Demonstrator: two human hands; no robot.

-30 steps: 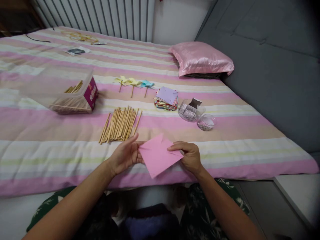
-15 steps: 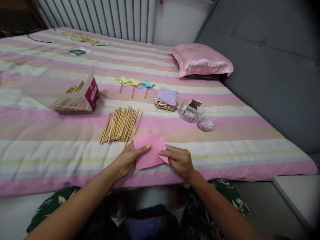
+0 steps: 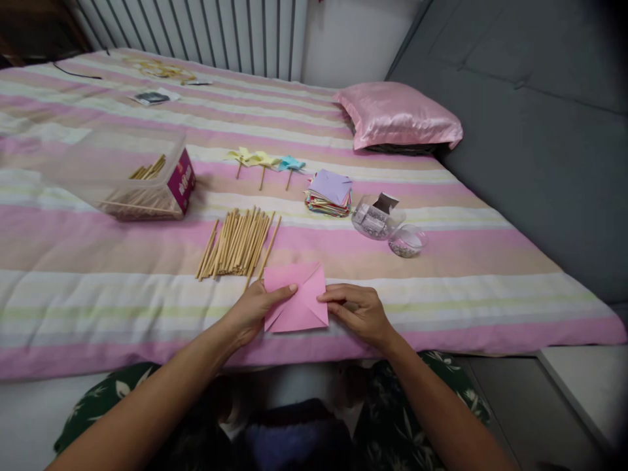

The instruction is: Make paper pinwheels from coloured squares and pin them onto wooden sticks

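Observation:
A pink paper square (image 3: 300,309), with slits running in from its corners, is held up over the front of the bed. My left hand (image 3: 260,307) grips its left side, thumb lying on top and the other fingers beneath. At the right edge, my right hand (image 3: 360,313) pinches the paper between thumb and fingers. Just beyond the left hand lies a bundle of thin wooden sticks (image 3: 240,243). Farther back are a stack of coloured paper squares (image 3: 330,190) with a purple one on top, and yellow pinwheels (image 3: 262,160) beside a blue pinwheel (image 3: 291,163).
A clear plastic box (image 3: 142,190) with more sticks stands at left. Two small clear containers (image 3: 375,219) of tiny metal pieces sit at right. A pink pillow (image 3: 400,116) lies near the grey headboard (image 3: 530,131). Striped bedding (image 3: 466,281) covers the bed.
The pink paper now lies flatter, and its slits show more plainly. My right hand has shifted slightly up and right along its edge; my left hand keeps its hold.

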